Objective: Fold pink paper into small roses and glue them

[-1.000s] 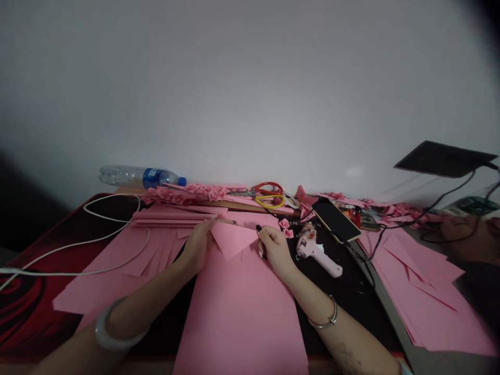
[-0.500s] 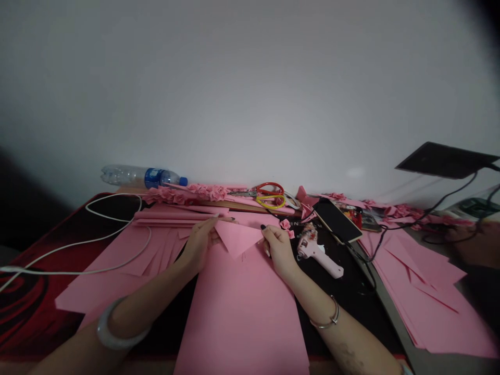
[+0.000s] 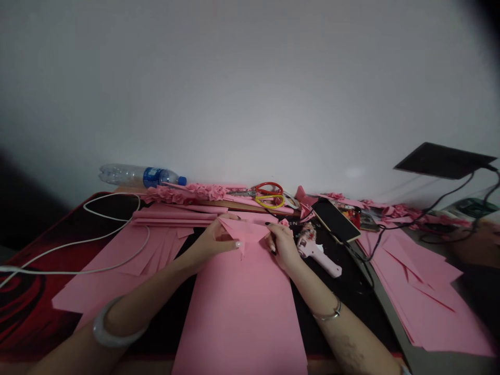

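A small folded pink paper [image 3: 250,233] is held between my two hands, above a long pink sheet [image 3: 242,312]. My left hand [image 3: 216,239] pinches its left side, with the thumb across the front of the fold. At the right corner, my right hand [image 3: 282,242] grips the paper with curled fingers. The fingers behind the paper are partly hidden. Just right of my right hand lies a pink glue gun [image 3: 320,255]. Small pink paper roses [image 3: 285,223] sit behind that hand.
Scissors [image 3: 269,195], a plastic bottle [image 3: 142,176] and paper flowers line the wall. A phone [image 3: 336,220] and black cables lie at the right. Pink sheets [image 3: 425,297] are stacked right, more [image 3: 113,265] left under a white cable [image 3: 78,272]. Another person's hand [image 3: 478,242] shows far right.
My left thumb has come round to the front of the folded paper, and the paper's lower point has changed shape. My right fingers have curled in closer around its right corner.
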A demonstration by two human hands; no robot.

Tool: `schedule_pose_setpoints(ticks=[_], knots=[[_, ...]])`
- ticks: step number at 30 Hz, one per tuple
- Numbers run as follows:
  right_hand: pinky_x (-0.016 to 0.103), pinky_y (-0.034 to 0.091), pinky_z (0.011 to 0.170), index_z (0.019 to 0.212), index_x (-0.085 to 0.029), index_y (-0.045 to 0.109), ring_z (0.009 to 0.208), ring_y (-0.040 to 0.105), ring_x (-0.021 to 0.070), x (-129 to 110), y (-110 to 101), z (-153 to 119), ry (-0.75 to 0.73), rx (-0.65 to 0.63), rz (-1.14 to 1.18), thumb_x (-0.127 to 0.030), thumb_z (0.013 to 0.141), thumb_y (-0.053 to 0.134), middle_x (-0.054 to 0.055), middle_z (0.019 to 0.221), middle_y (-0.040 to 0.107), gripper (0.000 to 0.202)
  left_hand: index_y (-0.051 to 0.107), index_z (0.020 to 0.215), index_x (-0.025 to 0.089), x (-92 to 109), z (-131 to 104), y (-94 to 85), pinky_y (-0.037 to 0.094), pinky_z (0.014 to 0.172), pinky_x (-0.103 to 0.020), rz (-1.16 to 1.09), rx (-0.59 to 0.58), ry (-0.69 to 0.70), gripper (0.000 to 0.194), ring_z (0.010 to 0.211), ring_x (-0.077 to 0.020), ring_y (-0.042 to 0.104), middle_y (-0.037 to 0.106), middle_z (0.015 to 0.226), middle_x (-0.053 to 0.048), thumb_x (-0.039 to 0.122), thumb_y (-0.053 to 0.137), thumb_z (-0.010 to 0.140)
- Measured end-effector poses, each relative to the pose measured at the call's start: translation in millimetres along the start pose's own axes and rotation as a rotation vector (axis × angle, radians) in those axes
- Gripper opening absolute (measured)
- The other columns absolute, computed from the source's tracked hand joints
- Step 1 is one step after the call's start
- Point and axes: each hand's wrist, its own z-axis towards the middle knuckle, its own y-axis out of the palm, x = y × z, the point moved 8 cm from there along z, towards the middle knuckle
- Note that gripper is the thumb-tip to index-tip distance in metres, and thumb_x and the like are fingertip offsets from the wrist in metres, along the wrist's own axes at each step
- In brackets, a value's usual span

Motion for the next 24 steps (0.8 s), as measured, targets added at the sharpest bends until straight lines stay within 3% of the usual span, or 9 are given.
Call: schedule_pose_setpoints(ticks=[2, 5, 9, 13, 15, 20, 24], knots=[[0.021, 0.022, 0.036, 0.042, -0.019, 0.039, 0.027, 0.025, 0.005, 0.6, 3.9, -0.2, 0.025, -0.055, -0.009, -0.027, 0.076, 0.05, -0.008, 0.026, 0.033, 0.036, 0.055, 0.101, 0.019, -0.2, 0.1, 0.5, 0.046, 0.071, -0.025, 0.042, -0.011, 0.006, 0.039, 0.091, -0.02, 0.06, 0.063, 0.106, -0.006, 0.02, 0.073, 0.066], [0.02, 0.023, 0.035, 0.048, -0.017, 0.046, 0.026, 0.03, 0.005, 5.0, 13.0, -2.4, 0.088, -0.17, -0.045, -0.028, 0.075, 0.055, -0.007, 0.028, 0.041, 0.03, 0.06, 0.094, 0.017, -0.3, 0.5, -8.0, 0.044, 0.065, -0.024, 0.102, 0.074, 0.036, 0.025, 0.084, -0.0183, 0.06, 0.063, 0.104, -0.007, 0.023, 0.067, 0.071], [0.018, 0.026, 0.033, 0.065, -0.016, 0.053, 0.03, 0.043, 0.0064, 9.6, 23.1, -7.1, 0.146, -0.292, -0.065, -0.035, 0.073, 0.063, -0.006, 0.042, 0.052, 0.023, 0.065, 0.094, 0.017, -8.2, -1.0, -16.2, 0.047, 0.072, -0.031, 0.034, 0.175, -0.02, 0.025, 0.083, -0.0231, 0.063, 0.068, 0.096, -0.008, 0.029, 0.066, 0.072], [0.019, 0.038, 0.04, 0.08, -0.016, 0.055, 0.04, 0.051, 0.0081, 2.5, 30.6, -11.4, 0.1, -0.398, -0.039, -0.05, 0.073, 0.062, -0.005, 0.055, 0.051, 0.035, 0.066, 0.098, 0.017, -6.8, -3.8, -16.8, 0.047, 0.079, -0.038, 0.049, 0.223, -0.037, 0.029, 0.092, -0.0304, 0.062, 0.07, 0.098, -0.01, 0.031, 0.067, 0.072], [0.019, 0.04, 0.043, 0.085, -0.016, 0.057, 0.043, 0.05, 0.0078, -0.4, 34.5, -14.2, 0.075, -0.453, -0.09, -0.048, 0.072, 0.064, -0.005, 0.057, 0.05, 0.036, 0.068, 0.094, 0.018, -0.7, -4.0, -15.0, 0.046, 0.084, -0.039, 0.129, 0.225, -0.011, 0.025, 0.1, -0.0314, 0.059, 0.07, 0.097, -0.01, 0.029, 0.067, 0.072], [0.018, 0.037, 0.051, 0.072, -0.014, 0.058, 0.055, 0.045, 0.0078, -4.9, 34.6, -15.4, -0.019, -0.442, -0.287, -0.039, 0.074, 0.065, -0.005, 0.061, 0.051, 0.025, 0.069, 0.068, 0.019, 11.9, -2.3, -4.1, 0.045, 0.084, -0.037, 0.337, 0.16, 0.043, 0.003, 0.09, -0.0287, 0.061, 0.07, 0.076, -0.006, 0.022, 0.067, 0.069], [0.019, 0.033, 0.05, 0.057, -0.014, 0.056, 0.051, 0.04, 0.0076, -5.7, 33.5, -14.8, -0.052, -0.456, -0.405, -0.037, 0.078, 0.061, -0.004, 0.055, 0.048, 0.032, 0.066, 0.054, 0.019, 8.2, -4.0, -5.5, 0.047, 0.073, -0.035, 0.307, 0.172, -0.015, 0.01, 0.075, -0.028, 0.062, 0.067, 0.061, -0.003, 0.012, 0.072, 0.059]])
